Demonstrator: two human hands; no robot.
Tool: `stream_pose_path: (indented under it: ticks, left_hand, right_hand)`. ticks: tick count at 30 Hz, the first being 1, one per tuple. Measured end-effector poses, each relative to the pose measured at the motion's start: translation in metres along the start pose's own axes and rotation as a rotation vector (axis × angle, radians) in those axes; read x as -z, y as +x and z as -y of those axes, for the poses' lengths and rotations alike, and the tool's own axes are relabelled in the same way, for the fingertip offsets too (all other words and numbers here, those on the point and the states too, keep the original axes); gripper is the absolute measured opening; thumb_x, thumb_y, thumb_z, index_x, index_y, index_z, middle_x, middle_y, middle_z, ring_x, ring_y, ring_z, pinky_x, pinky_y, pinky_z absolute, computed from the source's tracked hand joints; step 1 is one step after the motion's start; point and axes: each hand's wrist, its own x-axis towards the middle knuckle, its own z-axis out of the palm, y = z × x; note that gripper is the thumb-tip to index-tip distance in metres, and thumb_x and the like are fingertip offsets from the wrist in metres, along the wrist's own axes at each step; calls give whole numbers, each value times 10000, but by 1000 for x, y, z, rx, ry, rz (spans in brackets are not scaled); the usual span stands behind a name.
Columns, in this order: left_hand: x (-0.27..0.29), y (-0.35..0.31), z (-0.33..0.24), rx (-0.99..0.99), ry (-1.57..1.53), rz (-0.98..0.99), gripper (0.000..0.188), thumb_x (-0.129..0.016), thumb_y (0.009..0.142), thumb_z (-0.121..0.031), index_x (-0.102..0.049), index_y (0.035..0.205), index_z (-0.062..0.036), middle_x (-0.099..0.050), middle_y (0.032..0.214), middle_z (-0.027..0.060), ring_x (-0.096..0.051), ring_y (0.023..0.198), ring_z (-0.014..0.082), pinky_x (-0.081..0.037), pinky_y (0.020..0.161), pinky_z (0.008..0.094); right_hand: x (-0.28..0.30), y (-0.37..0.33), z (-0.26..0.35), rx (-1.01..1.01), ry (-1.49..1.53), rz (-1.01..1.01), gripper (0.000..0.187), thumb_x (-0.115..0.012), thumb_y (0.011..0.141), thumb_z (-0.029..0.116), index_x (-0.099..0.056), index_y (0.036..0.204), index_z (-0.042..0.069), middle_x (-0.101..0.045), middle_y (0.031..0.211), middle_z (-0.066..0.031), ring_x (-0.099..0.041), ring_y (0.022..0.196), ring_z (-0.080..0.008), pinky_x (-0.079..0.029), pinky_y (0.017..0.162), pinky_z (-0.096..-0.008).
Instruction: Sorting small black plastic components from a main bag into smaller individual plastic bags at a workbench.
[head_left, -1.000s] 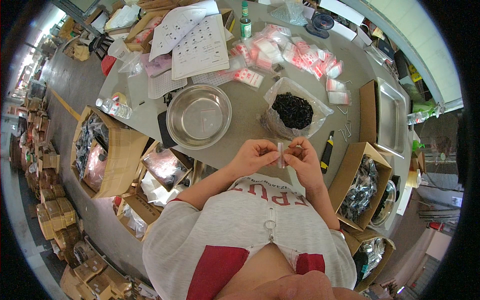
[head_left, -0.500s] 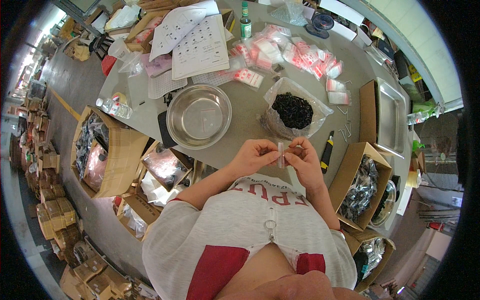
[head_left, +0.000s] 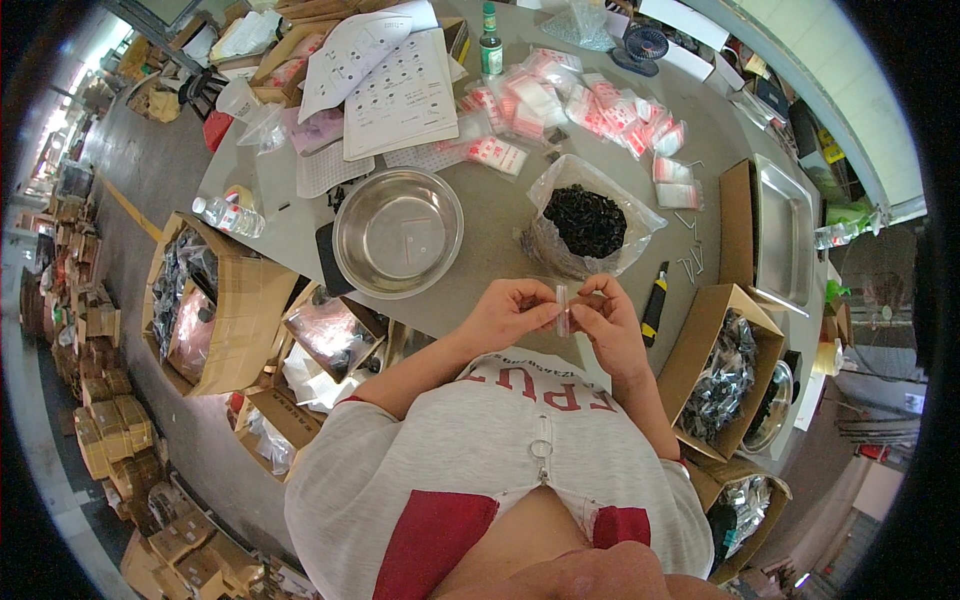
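Note:
Close in front of my chest, a small clear plastic bag (head_left: 563,300) stands edge-on between my fingers. My left hand (head_left: 517,308) pinches its left side with thumb and forefinger. On the other side my right hand (head_left: 606,315) grips it the same way. Whether anything lies inside the bag is too small to tell. Just beyond my hands sits an opened plastic bag (head_left: 642,228) full of small black parts (head_left: 585,222). A steel bowl (head_left: 368,232) rests to the left, with a small clear packet at its bottom. Right of my right hand lies a yellow-and-black utility knife (head_left: 655,305).
Small red-and-white zip bags (head_left: 610,112) are heaped at the back. Printed sheets (head_left: 400,100), a green bottle (head_left: 491,42) and a small fan (head_left: 640,48) stand or lie there too. Bent metal rods (head_left: 690,262) lie right. Cardboard boxes (head_left: 235,330) flank the table, and a steel tray (head_left: 784,235) leans right.

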Motion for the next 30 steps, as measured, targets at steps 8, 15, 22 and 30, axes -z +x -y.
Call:
stream_pose_path:
  ticks: [8,15,22,30]
  left_hand:
    - [0,0,-1,13,9,-2,176,-592,921,-146,-640,971,16,-653,860,34,-582,762,75,-481,689,222]
    - [0,-1,-1,5,4,1,172,-590,921,-140,-639,967,18,-645,848,33,-573,753,74,-473,673,225]
    - [-1,-1,0,11,-11,-10,172,-592,921,-145,-640,961,15,-643,844,30,-571,751,73,-469,668,223]
    - [-1,-1,-1,16,16,-19,173,-597,917,-151,-643,955,11,-651,839,27,-575,732,63,-474,659,217]
  right_hand:
    - [0,0,0,-8,10,-9,212,-608,871,37,-470,1030,59,-586,857,-40,-586,761,-111,-503,674,-244]
    - [1,1,-2,-8,8,1,214,-605,871,31,-467,1032,59,-589,859,-44,-587,759,-110,-503,674,-245]
    - [2,1,-3,-4,13,12,209,-599,877,35,-463,1035,61,-595,867,-50,-591,765,-116,-506,678,-249]
    - [-1,0,0,-5,12,8,201,-596,877,35,-466,1028,58,-593,867,-48,-594,767,-121,-509,679,-256]
